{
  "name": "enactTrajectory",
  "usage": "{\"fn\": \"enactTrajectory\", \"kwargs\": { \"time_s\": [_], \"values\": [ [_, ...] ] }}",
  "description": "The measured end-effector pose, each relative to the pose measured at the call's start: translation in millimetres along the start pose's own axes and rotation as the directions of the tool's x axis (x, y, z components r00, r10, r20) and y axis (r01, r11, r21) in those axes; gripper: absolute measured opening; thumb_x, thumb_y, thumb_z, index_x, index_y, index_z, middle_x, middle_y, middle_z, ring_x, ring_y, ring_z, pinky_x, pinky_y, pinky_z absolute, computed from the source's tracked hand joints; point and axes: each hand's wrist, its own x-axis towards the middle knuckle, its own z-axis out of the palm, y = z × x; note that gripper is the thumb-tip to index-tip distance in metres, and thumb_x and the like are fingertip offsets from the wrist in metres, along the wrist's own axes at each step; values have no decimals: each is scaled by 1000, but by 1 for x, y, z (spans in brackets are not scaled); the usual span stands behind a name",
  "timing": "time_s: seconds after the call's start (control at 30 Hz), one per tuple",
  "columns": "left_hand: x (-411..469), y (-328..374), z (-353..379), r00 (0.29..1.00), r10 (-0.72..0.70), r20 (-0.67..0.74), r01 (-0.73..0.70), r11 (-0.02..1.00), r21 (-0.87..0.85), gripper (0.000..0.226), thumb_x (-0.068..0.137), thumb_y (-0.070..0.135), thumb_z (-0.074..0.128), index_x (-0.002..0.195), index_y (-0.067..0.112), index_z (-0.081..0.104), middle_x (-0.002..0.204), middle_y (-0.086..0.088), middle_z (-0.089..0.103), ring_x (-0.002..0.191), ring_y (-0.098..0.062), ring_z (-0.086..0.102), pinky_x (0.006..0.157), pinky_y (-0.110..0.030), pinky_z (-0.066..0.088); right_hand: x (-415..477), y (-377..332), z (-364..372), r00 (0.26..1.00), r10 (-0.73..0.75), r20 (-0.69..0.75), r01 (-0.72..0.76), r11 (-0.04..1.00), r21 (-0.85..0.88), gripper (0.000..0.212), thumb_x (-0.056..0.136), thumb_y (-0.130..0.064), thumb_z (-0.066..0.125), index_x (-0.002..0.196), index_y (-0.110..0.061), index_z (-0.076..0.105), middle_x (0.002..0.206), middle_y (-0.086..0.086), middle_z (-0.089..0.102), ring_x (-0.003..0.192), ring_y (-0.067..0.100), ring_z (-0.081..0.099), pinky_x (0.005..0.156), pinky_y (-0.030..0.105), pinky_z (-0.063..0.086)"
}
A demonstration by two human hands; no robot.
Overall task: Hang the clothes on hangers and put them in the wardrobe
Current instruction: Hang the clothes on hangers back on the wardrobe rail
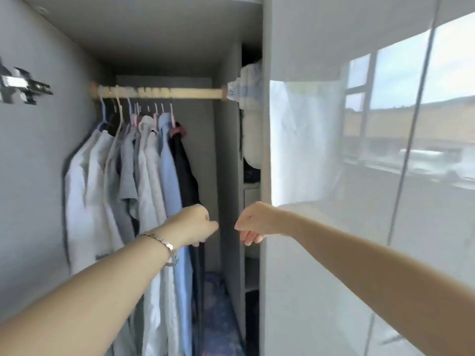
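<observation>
**STATUS: BOTH HANDS AT THE OPEN WARDROBE, CLOTHES ON THE ROD**

**Head view**

1. Location of the clothes. The wardrobe (154, 34) stands open. A wooden rod (190, 93) crosses it near the top, with its long axis running 9 to 3 o'clock. The shirts (149, 163) hang on hangers (119, 109), bunched toward the 9 o'clock end. A dark garment (186, 170) is last in the row on the 3 o'clock side. The rod beyond it is bare as far as the partition (228, 150).

2. Left hand (191, 227). It wears a bracelet (164, 244) at the wrist. The fingers are curled and lie against the lower part of the dark garment. The back of the hand hides the grip, so it cannot be told whether cloth is pinched.

3. Right hand (253, 223). It lies at 3 o'clock from the left hand, near but apart, in front of the partition and just beside the edge of the glossy door (321, 253). The fingers are curled under, and nothing is visible in them.

4. Governing relation. The row hangs from 9 to 12 o'clock of the left hand, garments running 12 to 6. The left hand is the nearer one. The bare rod lies at 12 o'clock, high above both hands.

5. Assessment. No loose garment is in view, so the hanging step appears complete or nearly so.

6. Markings. No brand, label or writing can be read, and the frame is motion-blurred.
</observation>
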Motion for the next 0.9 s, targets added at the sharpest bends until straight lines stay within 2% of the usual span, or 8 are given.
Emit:
{"fn": "enactTrajectory", "kwargs": {
  "time_s": [0.1, 0.2, 0.33, 0.47, 0.57, 0.7, 0.83, 0.9],
  "values": [
    [-23, 47, 60, 972, 151, 182, -150, 988, -25, 19, 85, 22, 46, 71, 13, 56, 76, -7, 73, 63, -18, 64, 76, -31, 52, -74, 79, 9, 961, 277, 15, -278, 960, 25, 15, 95, -11, 40, 101, -5, 52, 80, 6, 64, 58, 13, 53, 53, 20, 38],
    [-56, 119, 126, 877, 339, 340, -345, 937, -42, 18, 82, 18, 47, 64, 17, 51, 64, -2, 69, 54, -15, 61, 77, -33, 54, -170, 173, 15, 862, 506, -36, -504, 862, 60, 11, 96, -10, 39, 99, -6, 48, 70, 1, 55, 57, 11, 52, 53, 20, 38],
    [-133, 232, 202, 654, 543, 526, -585, 804, -104, 20, 83, 14, 46, 64, 16, 52, 64, -1, 66, 55, -14, 59, 72, -26, 49, -327, 273, 27, 684, 720, -119, -720, 692, 45, 27, 94, -12, 41, 109, 0, 60, 88, 6, 61, 64, 15, 56, 56, 18, 42],
    [-233, 339, 278, 418, 683, 598, -725, 648, -233, 16, 83, 15, 46, 70, 15, 56, 68, -2, 68, 62, -19, 64, 71, -29, 52, -493, 335, 50, 468, 876, -120, -869, 480, 115, 34, 94, -9, 38, 118, 1, 60, 82, 1, 60, 78, 17, 57, 56, 15, 40],
    [-318, 408, 331, 256, 728, 636, -778, 546, -311, 16, 84, 16, 46, 70, 18, 53, 68, -1, 65, 68, -21, 65, 67, -26, 48, -617, 367, 77, 281, 952, -123, -927, 302, 222, 32, 93, -11, 41, 117, -2, 62, 84, 5, 63, 71, 17, 55, 56, 16, 40],
    [-427, 490, 395, 63, 724, 687, -842, 408, -353, 12, 84, 19, 45, 81, 21, 56, 80, 2, 70, 72, -16, 67, 72, -24, 50, -778, 407, 120, 56, 993, -101, -910, 93, 405, 31, 90, -10, 44, 100, 5, 68, 76, 10, 61, 63, 21, 55, 68, 29, 50],
    [-522, 567, 444, -93, 718, 689, -851, 302, -430, 16, 84, 17, 46, 71, 22, 53, 87, -4, 70, 81, -21, 66, 73, -27, 50, -904, 437, 154, -141, 989, -45, -800, -88, 593, 29, 92, -11, 42, 68, -9, 58, 66, 5, 59, 62, 18, 56, 66, 26, 47],
    [-562, 602, 466, -146, 720, 678, -851, 257, -457, 19, 83, 18, 46, 67, 24, 52, 88, -4, 69, 87, -24, 64, 73, -28, 49, -953, 454, 170, -243, 970, -21, -729, -168, 664, 28, 92, -9, 43, 66, -8, 55, 68, 7, 58, 65, 19, 56, 70, 28, 48]
  ]
}}
